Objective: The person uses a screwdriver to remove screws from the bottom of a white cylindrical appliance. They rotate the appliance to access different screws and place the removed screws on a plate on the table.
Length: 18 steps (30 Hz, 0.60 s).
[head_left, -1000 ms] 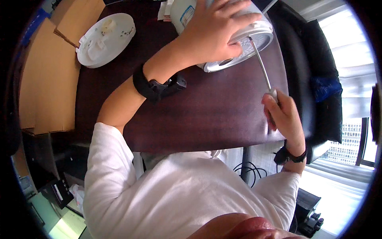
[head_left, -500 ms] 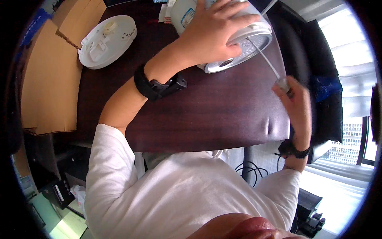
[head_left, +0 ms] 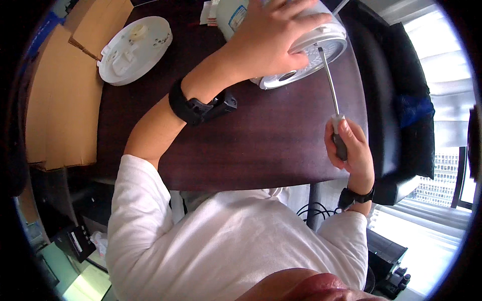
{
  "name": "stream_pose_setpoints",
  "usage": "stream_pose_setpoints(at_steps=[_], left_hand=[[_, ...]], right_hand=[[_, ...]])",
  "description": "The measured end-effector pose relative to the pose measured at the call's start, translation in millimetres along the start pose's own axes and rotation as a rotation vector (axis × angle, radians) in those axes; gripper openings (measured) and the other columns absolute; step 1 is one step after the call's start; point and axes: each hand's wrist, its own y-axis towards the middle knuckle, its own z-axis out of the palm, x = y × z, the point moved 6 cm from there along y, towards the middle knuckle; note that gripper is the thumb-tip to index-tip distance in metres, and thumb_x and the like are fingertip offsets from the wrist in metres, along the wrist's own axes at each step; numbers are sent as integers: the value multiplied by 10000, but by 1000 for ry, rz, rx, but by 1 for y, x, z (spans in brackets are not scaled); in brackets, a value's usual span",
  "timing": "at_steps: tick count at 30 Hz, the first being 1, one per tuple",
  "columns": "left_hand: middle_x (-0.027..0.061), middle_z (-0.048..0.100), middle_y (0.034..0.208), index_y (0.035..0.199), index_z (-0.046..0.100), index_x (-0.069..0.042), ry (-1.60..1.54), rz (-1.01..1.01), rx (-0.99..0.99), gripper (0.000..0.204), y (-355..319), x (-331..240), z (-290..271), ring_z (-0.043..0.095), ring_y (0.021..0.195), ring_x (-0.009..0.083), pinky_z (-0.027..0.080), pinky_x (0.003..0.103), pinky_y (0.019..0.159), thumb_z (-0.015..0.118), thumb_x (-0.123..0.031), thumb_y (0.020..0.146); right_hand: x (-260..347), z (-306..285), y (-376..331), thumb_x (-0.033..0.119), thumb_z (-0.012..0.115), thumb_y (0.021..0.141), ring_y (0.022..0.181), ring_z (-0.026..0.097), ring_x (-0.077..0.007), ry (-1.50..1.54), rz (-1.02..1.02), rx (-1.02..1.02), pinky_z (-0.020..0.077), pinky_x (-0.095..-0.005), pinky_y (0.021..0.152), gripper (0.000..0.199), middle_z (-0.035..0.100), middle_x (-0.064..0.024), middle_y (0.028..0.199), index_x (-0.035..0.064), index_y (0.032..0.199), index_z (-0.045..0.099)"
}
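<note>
A white round appliance [head_left: 326, 31] with a silver perforated metal underside lies tipped on its side at the far edge of the view. My left hand [head_left: 273, 45] grips it from above, fingers spread over its wall and thumb at the rim. My right hand [head_left: 351, 145] is closed round the grey handle of a screwdriver [head_left: 331, 83]. The screwdriver's tip is at the metal underside, near the rim; whether it touches is hard to tell. At the far left rests a white round plastic cover [head_left: 113, 72], hollow side up, with small screw-like bits in it.
The work is on a dark brown table [head_left: 226, 150]. An opened cardboard box [head_left: 65, 105] stands along its left side. Beyond the right edge is a black padded seat [head_left: 414, 110] with a blue bag [head_left: 416, 111] on it. Black cables [head_left: 316, 210] hang below the table.
My right hand has moved down and left toward me, turning the screwdriver steeper and pulling its tip back from the underside. My left hand and the appliance have barely shifted.
</note>
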Motion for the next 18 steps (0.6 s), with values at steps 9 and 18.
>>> stream_pose_setpoints(at_steps=[9,18], left_hand=[[196,435,1400,1387,501,-104,9,7,12,713,1,-1,-1,362,1358,387,234,679,1048,698,-274,723],[187,439,1397,1379,507,-105,36,7,17,708,2,-3,-2,369,1353,380,245,685,1043,703,-278,721]], right_hand=[[-3,4,1,549,486,982,375,428,-77,58,0,-3,290,-208,335,528,479,-14,589,32,890,541],[-3,7,1,547,482,984,377,434,-77,40,-26,10,289,-209,331,523,492,-20,608,33,905,534]])
